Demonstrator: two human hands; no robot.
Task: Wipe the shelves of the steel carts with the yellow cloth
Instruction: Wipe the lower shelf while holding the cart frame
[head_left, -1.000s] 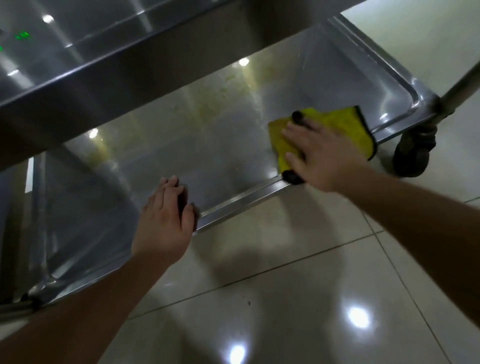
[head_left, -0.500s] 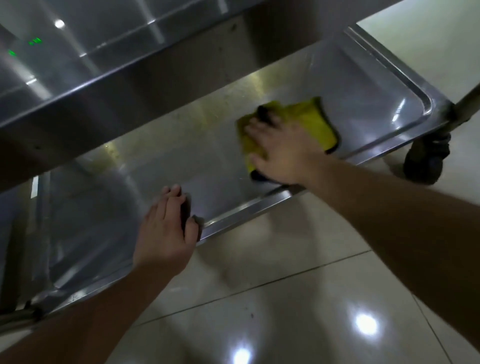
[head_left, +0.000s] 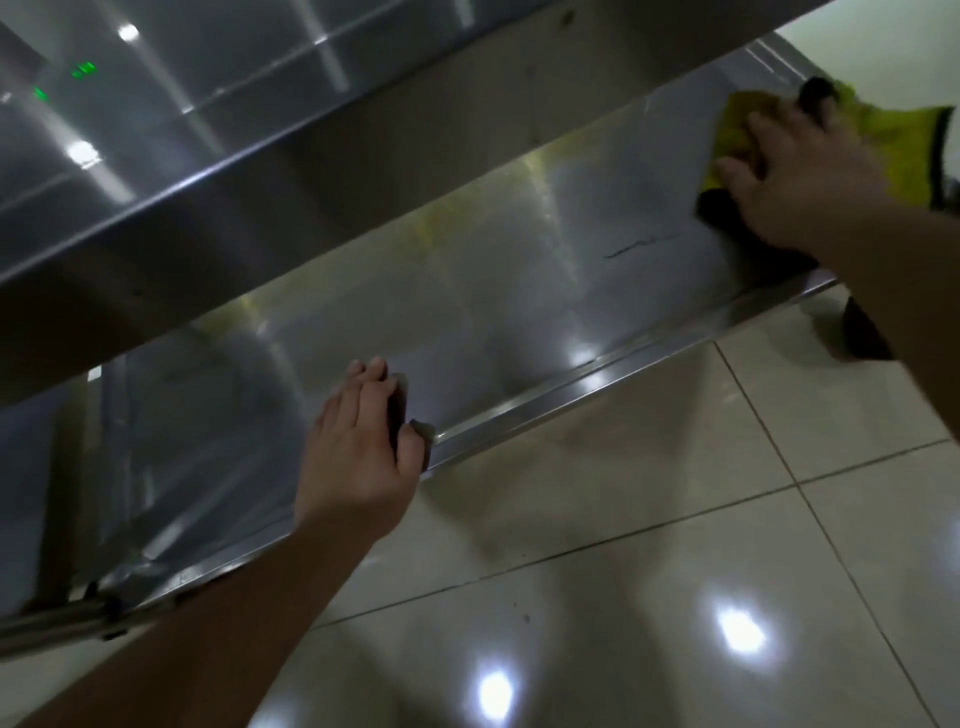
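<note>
The yellow cloth with a dark border lies at the far right end of the steel cart's lower shelf. My right hand presses flat on the cloth with fingers spread, covering much of it. My left hand holds the shelf's front rim: its fingers reach over into the tray and the thumb sits on the outer edge. A thin dark streak marks the shelf surface left of the cloth.
The cart's upper shelf overhangs the back of the lower one and leaves a low gap. A black caster wheel sits under the right corner, partly behind my forearm. A steel tube juts out at lower left. Glossy floor tiles lie in front.
My right hand first slid the cloth left, then swept it out to the shelf's far right end. My left hand has stayed on the front rim.
</note>
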